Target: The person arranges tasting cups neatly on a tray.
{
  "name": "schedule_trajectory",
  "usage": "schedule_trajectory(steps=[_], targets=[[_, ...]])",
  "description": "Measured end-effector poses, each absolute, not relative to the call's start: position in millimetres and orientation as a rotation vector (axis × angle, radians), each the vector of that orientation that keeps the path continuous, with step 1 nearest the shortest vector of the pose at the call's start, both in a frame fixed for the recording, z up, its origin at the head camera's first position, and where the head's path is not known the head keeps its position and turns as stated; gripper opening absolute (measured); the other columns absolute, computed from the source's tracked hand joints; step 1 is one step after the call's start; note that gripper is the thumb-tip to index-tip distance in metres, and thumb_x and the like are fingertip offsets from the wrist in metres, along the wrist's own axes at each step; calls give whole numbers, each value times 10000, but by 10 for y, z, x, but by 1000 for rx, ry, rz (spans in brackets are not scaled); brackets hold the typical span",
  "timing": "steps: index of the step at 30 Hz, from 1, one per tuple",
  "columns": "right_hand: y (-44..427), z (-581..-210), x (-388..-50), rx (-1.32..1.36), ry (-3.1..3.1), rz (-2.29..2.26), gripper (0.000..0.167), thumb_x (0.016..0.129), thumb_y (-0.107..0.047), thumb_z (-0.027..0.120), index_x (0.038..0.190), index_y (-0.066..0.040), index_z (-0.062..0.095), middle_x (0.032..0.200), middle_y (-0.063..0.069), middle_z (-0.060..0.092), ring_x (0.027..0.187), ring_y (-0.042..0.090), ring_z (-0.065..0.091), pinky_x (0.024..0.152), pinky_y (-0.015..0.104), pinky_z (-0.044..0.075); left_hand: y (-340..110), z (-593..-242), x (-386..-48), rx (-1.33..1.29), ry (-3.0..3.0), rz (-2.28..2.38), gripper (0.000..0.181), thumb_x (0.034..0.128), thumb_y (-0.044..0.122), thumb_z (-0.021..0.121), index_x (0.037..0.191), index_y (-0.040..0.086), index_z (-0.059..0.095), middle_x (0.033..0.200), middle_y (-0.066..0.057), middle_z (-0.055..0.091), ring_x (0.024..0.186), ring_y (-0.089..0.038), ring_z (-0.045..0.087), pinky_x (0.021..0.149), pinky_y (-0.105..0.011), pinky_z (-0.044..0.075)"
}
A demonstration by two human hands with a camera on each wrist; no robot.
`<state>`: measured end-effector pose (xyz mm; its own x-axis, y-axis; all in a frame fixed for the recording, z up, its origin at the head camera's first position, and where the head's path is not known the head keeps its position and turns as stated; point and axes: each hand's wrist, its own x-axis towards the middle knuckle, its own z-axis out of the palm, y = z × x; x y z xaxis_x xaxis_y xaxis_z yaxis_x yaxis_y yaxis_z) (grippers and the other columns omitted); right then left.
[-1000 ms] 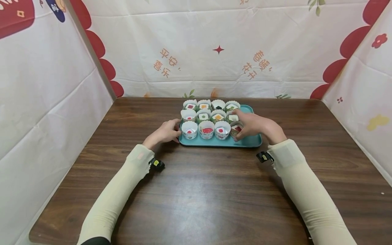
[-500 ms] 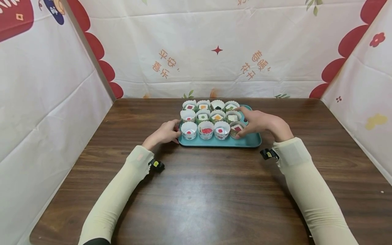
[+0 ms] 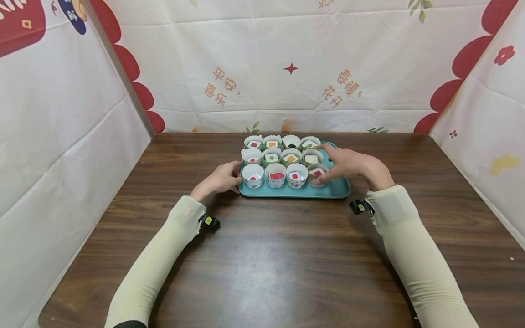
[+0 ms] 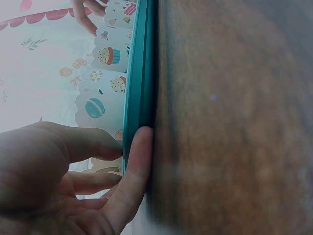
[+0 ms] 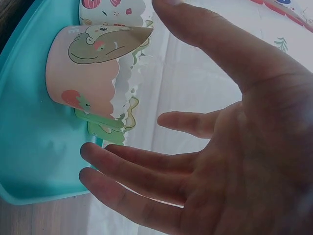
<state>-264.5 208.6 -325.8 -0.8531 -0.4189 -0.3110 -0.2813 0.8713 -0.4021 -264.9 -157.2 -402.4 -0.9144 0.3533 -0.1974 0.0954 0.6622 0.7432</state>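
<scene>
In the head view a turquoise tray (image 3: 295, 192) carries several scallop-edged paper cups in three rows, each with a small coloured piece inside. My left hand (image 3: 218, 180) is at the tray's left end; the left wrist view has its thumb at the rim and a finger (image 4: 141, 154) against the outer underside, pinching the edge. On the right side my right hand (image 3: 356, 166) hovers with fingers spread beside the front right cup (image 3: 316, 175). That cup is pink with a strawberry print in the right wrist view, and a gap separates the fingers (image 5: 146, 174) from it.
The tray lies near the back of a brown wooden table (image 3: 262, 255). A white printed cloth (image 3: 262, 68) with red scallops hangs behind and along both sides. Bare tray surface (image 5: 39, 142) shows right of the cups.
My right hand has shifted right, its fingers drawing off the right-hand cups so that more of them shows. The left hand, the cups and the tray stay in place.
</scene>
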Motion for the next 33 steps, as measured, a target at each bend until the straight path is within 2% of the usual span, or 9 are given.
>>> schedule_trajectory(steps=[4, 21, 28, 33], targets=[[2080, -3259, -2657, -521, 2654, -486, 1122, 831, -487, 841, 1639, -95, 167, 1644, 289, 283, 1498, 473, 320, 1179, 689, 361, -1576, -4019, -2640, 354, 2560, 1118, 607, 1016, 41, 546, 1578, -22, 326, 1159, -220, 584, 841, -237, 685, 697, -294, 665], [2126, -3221, -2648, -510, 2655, -513, 1127, 839, -509, 826, 1638, -93, 149, 1619, 313, 305, 1475, 494, 344, 1167, 708, 358, -1569, -4001, -2642, 364, 2557, 1107, 604, 1017, 49, 546, 1574, -27, 326, 1163, -221, 584, 851, -239, 685, 703, -296, 665], [2176, -3158, -2619, -511, 2656, -553, 1024, 919, -581, 708, 1634, -94, 162, 1636, 259, 323, 1484, 455, 362, 1171, 687, 372, -1571, -4017, -2660, 357, 2555, 1112, 619, 1018, 56, 542, 1587, -19, 309, 1201, -230, 581, 858, -238, 696, 706, -292, 665], [2240, -3116, -2621, -498, 2645, -622, 1007, 939, -631, 647, 1633, -87, 162, 1614, 276, 345, 1476, 472, 362, 1152, 698, 387, -1570, -4038, -2667, 353, 2548, 1121, 620, 1014, 58, 550, 1583, -18, 316, 1193, -228, 583, 850, -237, 701, 702, -294, 665]])
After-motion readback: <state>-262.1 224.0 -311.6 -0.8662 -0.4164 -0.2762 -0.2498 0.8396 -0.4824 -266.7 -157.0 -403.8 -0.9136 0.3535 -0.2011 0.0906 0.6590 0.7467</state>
